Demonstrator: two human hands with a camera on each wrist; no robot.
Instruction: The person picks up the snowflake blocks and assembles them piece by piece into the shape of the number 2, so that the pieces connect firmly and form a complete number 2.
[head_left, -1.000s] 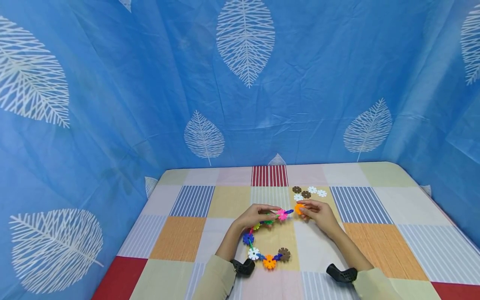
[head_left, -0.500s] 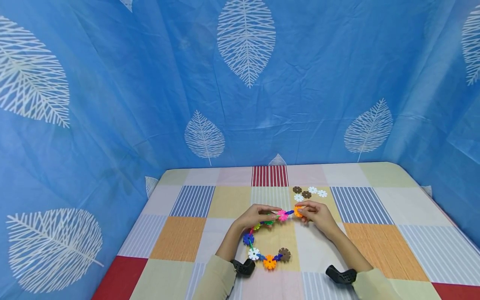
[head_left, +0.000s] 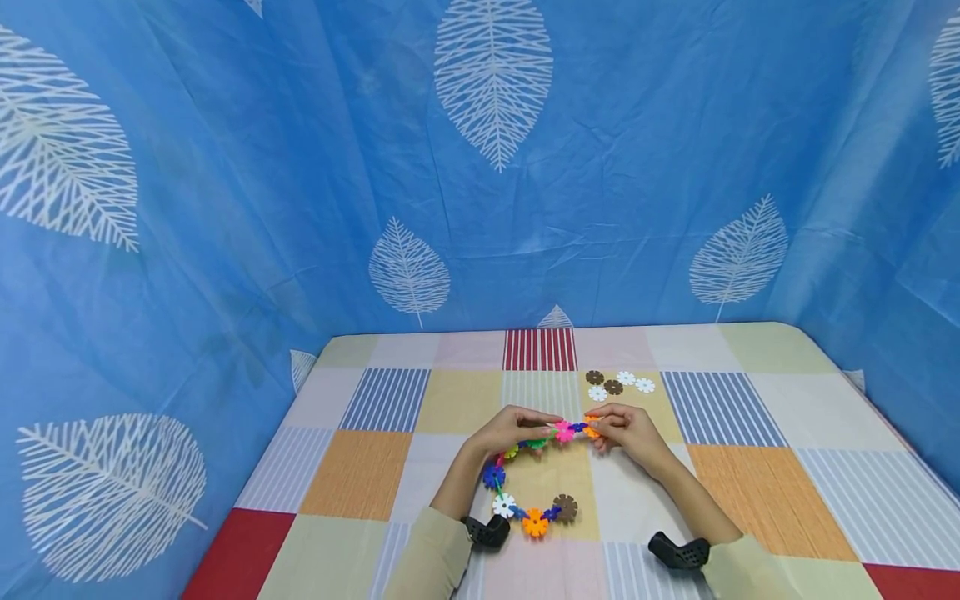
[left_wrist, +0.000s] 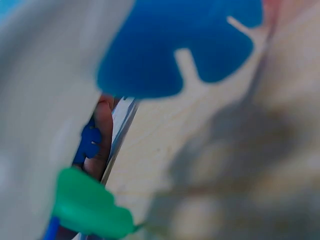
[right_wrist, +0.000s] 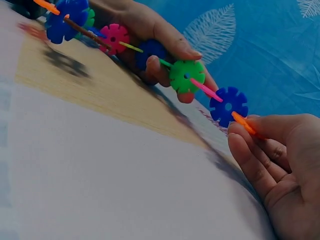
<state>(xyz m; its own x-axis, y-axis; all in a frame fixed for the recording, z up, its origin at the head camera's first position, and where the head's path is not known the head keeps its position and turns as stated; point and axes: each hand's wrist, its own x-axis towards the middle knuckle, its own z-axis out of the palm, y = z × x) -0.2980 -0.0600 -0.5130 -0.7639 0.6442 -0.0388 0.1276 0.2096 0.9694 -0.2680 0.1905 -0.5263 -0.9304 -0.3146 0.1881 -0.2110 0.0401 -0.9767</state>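
My left hand (head_left: 516, 429) grips a chain of slotted plastic snowflake discs near its upper end, by a green disc (right_wrist: 187, 76). A pink disc (head_left: 563, 432) and a blue disc (right_wrist: 228, 106) stick out beyond its fingertips. Between thumb and fingers, my right hand (head_left: 633, 435) pinches an orange disc (right_wrist: 243, 123), which meets the blue one's edge. The chain curves round toward me through a blue disc (head_left: 493, 476), a white disc (head_left: 504, 505) and another orange disc (head_left: 535, 523), ending at a brown disc (head_left: 565, 508). Close up, a blurred blue disc (left_wrist: 150, 50) fills the left wrist view.
Behind my right hand lie several loose discs, among them a brown one (head_left: 613, 387) and a white one (head_left: 645, 385). The table wears a patchwork cloth (head_left: 450, 400). Blue leaf-print curtains (head_left: 600, 167) hang at the back and both sides.
My right hand has moved slightly left with the orange disc, closing the gap to the blue disc at the chain's end. The left hand has stayed nearly still.
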